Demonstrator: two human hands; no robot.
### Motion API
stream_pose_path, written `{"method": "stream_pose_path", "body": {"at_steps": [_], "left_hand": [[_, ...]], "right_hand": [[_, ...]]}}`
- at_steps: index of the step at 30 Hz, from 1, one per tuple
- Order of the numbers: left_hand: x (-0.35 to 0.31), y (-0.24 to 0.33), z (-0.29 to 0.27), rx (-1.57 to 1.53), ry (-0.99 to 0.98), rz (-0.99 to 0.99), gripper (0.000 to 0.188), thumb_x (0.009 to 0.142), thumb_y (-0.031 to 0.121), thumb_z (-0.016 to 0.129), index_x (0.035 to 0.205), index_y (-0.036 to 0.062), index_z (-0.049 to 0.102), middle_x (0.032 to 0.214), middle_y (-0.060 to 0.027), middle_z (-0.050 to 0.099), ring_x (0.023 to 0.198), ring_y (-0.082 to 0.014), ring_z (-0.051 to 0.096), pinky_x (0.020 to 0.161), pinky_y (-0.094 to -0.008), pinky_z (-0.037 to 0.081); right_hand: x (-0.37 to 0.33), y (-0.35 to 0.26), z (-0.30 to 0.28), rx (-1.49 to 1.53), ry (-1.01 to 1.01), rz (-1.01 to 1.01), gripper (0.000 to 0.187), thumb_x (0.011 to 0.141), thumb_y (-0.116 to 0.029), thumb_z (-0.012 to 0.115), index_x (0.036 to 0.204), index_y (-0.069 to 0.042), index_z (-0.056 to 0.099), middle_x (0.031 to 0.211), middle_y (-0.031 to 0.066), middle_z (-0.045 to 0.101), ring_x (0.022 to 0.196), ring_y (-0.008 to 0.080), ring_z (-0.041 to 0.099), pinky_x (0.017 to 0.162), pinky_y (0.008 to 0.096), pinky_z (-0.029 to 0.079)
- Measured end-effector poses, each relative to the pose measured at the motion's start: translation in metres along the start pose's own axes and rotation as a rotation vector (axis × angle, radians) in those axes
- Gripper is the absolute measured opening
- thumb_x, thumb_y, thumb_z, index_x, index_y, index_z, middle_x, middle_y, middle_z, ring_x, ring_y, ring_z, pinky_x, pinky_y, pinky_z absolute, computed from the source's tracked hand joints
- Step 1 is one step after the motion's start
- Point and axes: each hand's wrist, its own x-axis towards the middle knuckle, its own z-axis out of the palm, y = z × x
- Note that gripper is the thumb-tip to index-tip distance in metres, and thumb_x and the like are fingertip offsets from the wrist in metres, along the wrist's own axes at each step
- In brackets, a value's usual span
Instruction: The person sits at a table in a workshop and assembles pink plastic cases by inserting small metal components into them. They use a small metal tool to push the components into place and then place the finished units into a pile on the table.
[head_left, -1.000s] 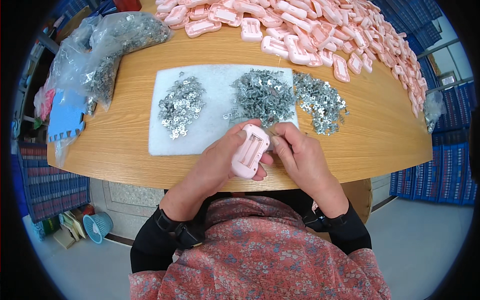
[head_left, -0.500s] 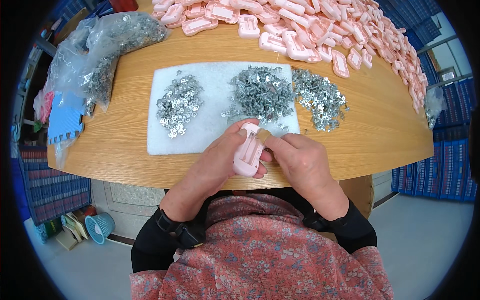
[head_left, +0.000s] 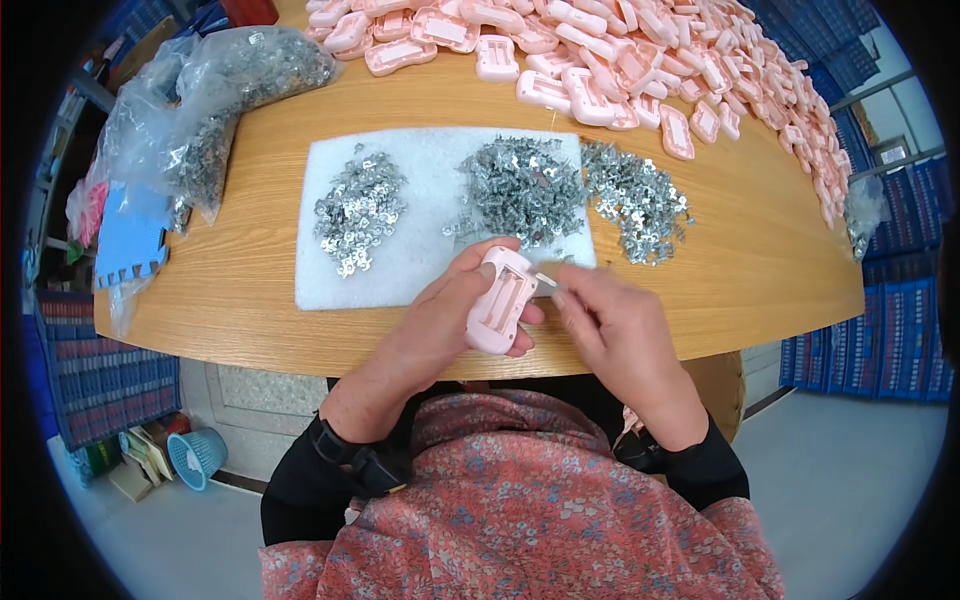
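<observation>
My left hand [head_left: 432, 312] is closed round a pink plastic battery case shell [head_left: 493, 322], its open compartment facing up and its long side tilted. My left thumb lies along the shell's edge. Just right of the shell, my right hand [head_left: 622, 315] is partly blurred, its thumb and fingers pinched together. A thin pale piece [head_left: 545, 281] sticks out from those fingers toward the shell; its kind is unclear. Beyond both hands, a heap of small metal contact pieces [head_left: 525, 190] lies on a white foam sheet [head_left: 425, 265].
A smaller heap of flat metal pieces [head_left: 360, 215] lies on the sheet's left, and another heap [head_left: 640, 205] off its right edge. Many pink shells [head_left: 640, 60] cover the table's far right. A clear bag of metal parts [head_left: 205, 150] and a blue foam mat [head_left: 130, 235] lie left.
My right hand has drawn back to the right, off the shell's upper end, and the thin pale piece now shows at its fingers. My left hand and the shell stay in place.
</observation>
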Motion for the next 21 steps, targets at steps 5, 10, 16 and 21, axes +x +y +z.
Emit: {"method": "stream_pose_path", "body": {"at_steps": [5,10,16,21], "left_hand": [[-0.004,0.002,0.006,-0.008,-0.077,-0.008,0.047,0.105,0.027,0.032,0.147,0.0044,0.031,0.107,-0.0197,0.064,0.086,-0.025,0.068,0.078,-0.0366,0.057],[-0.005,-0.007,0.003,0.458,0.075,0.221,0.04,0.102,0.013,0.042,0.141,0.003,0.041,0.102,-0.0132,0.065,0.086,-0.0168,0.065,0.078,-0.0295,0.053],[-0.01,0.015,0.016,0.988,0.065,0.277,0.037,0.099,0.007,0.046,0.136,0.0022,0.047,0.096,-0.0064,0.065,0.082,-0.0145,0.062,0.074,-0.0284,0.05],[-0.01,0.004,0.004,0.571,0.103,0.289,0.036,0.101,0.013,0.046,0.136,0.0048,0.047,0.089,-0.0084,0.06,0.073,-0.015,0.058,0.07,-0.0285,0.049]], "right_hand": [[0.011,0.011,0.01,0.977,-0.157,0.393,0.031,0.098,-0.011,0.061,0.125,0.0,0.052,0.086,-0.002,0.061,0.074,0.0022,0.055,0.063,0.0185,0.044],[0.012,0.017,0.014,1.016,-0.165,0.362,0.032,0.097,-0.012,0.062,0.125,-0.002,0.051,0.084,-0.0028,0.058,0.065,0.0017,0.05,0.055,0.0174,0.037],[0.012,0.011,0.006,0.891,-0.2,0.301,0.028,0.097,-0.009,0.061,0.122,-0.001,0.051,0.085,-0.0021,0.059,0.073,0.0026,0.052,0.063,0.0188,0.042],[0.009,-0.004,0.003,1.05,-0.07,0.312,0.022,0.098,-0.008,0.058,0.118,0.0,0.052,0.088,-0.0012,0.06,0.077,0.0033,0.054,0.067,0.0196,0.044]]}}
